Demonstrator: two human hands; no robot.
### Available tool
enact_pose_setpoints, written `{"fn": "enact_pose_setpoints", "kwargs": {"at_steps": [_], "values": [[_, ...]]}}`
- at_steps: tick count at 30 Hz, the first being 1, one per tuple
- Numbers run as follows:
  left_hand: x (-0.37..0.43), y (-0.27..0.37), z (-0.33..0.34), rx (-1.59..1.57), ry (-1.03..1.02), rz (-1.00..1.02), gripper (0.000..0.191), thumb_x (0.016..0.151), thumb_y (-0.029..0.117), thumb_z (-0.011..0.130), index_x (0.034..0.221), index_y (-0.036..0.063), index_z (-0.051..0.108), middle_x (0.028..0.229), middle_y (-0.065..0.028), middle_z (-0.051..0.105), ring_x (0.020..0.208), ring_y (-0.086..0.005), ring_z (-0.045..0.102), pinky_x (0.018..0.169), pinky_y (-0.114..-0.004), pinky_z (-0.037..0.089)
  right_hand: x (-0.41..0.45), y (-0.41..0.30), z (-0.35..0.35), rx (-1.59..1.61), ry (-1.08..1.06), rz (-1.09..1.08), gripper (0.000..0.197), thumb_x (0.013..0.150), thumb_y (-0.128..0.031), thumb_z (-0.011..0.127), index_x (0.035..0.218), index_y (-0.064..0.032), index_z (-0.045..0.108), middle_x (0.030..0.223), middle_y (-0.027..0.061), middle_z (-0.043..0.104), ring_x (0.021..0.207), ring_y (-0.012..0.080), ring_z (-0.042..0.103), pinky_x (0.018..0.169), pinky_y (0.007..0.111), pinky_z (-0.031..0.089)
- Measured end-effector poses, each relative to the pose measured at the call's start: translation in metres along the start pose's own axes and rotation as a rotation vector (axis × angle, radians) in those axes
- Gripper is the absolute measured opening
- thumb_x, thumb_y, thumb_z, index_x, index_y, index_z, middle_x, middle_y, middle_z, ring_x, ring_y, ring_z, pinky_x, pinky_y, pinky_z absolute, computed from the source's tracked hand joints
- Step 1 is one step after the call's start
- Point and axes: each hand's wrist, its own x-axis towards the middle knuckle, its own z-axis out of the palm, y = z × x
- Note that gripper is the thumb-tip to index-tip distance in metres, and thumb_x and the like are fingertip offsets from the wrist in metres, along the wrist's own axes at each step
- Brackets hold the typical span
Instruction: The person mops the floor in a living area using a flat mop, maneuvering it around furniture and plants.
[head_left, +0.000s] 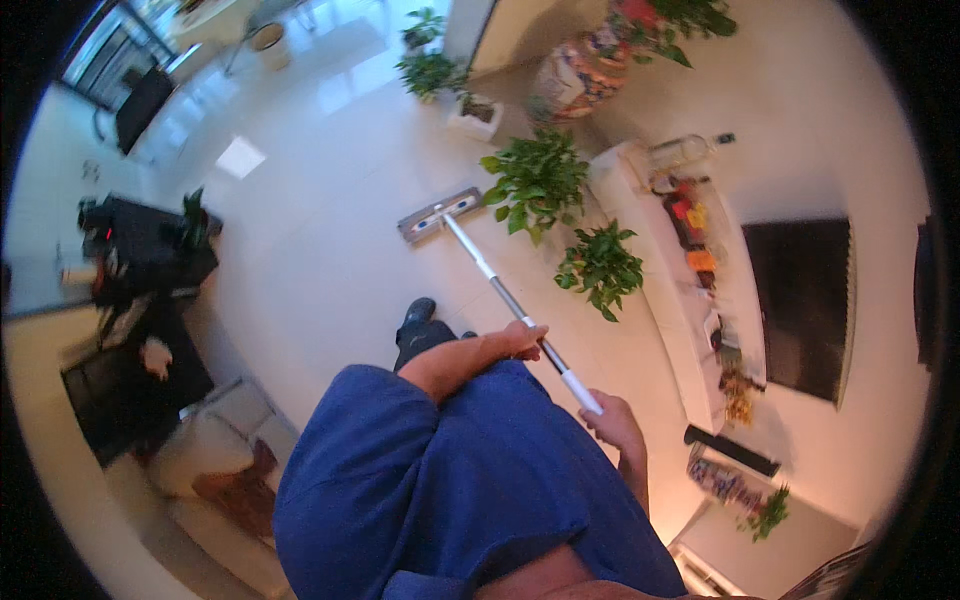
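Observation:
My left hand (523, 340) is wrapped around the middle of a flat mop's pole (510, 300), at a white collar. Lower in the view, my right hand (616, 420) grips the white end of the same pole, close to my body. The pole slants away to a flat rectangular mop head (439, 216) with a grey pad edge. That head lies on the pale tiled floor (322, 225), just left of a leafy potted plant (538, 180). One dark shoe (420, 309) shows past my blue shirt; the other foot is mostly hidden.
A second leafy plant (600, 268) stands beside a long white cabinet (660, 315) holding a bottle and ornaments. Beyond are a large patterned vase (577, 79) and a white planter (477, 118). Dark furniture (142, 375) and a pale sofa (217, 480) line the left.

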Motion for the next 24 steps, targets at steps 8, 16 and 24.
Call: {"fn": "enact_pose_setpoints", "kwargs": {"at_steps": [8, 16, 24], "values": [[-0.033, -0.044, -0.094, -0.545, 0.546, 0.137, 0.029, 0.085, 0.023, 0.053, 0.082, -0.0060, 0.058, 0.069, -0.0175, 0.063, 0.052, -0.0236, 0.061, 0.045, -0.034, 0.051, 0.035, 0.050, -0.036, -0.233, -0.120, -0.154, 0.038, 0.077, -0.011, 0.062, 0.112, 0.0010, 0.053, 0.065, 0.0063, 0.057, 0.043, 0.0113, 0.050, 0.037, 0.025, 0.040], [-0.088, -0.158, -0.091, -1.048, 0.682, -0.062, 0.036, 0.088, 0.034, 0.048, 0.099, -0.0005, 0.054, 0.081, -0.0155, 0.064, 0.056, -0.0201, 0.063, 0.045, -0.032, 0.053, 0.036, 0.009, -0.084, -0.375, -0.284, -0.243, 0.051, 0.070, 0.004, 0.056, 0.120, 0.0037, 0.049, 0.060, 0.0015, 0.047, 0.039, 0.0099, 0.043, 0.034, 0.024, 0.036], [-0.122, -0.118, -0.048, -1.081, 0.453, 0.068, 0.066, 0.089, 0.051, 0.041, 0.119, -0.0078, 0.042, 0.099, -0.0275, 0.059, 0.064, -0.0302, 0.065, 0.051, -0.037, 0.055, -0.020, -0.108, -0.051, -0.752, -0.483, -0.310, 0.054, 0.071, 0.001, 0.057, 0.125, 0.0007, 0.047, 0.061, 0.0010, 0.051, 0.042, 0.0091, 0.047, 0.037, 0.025, 0.038]]}}
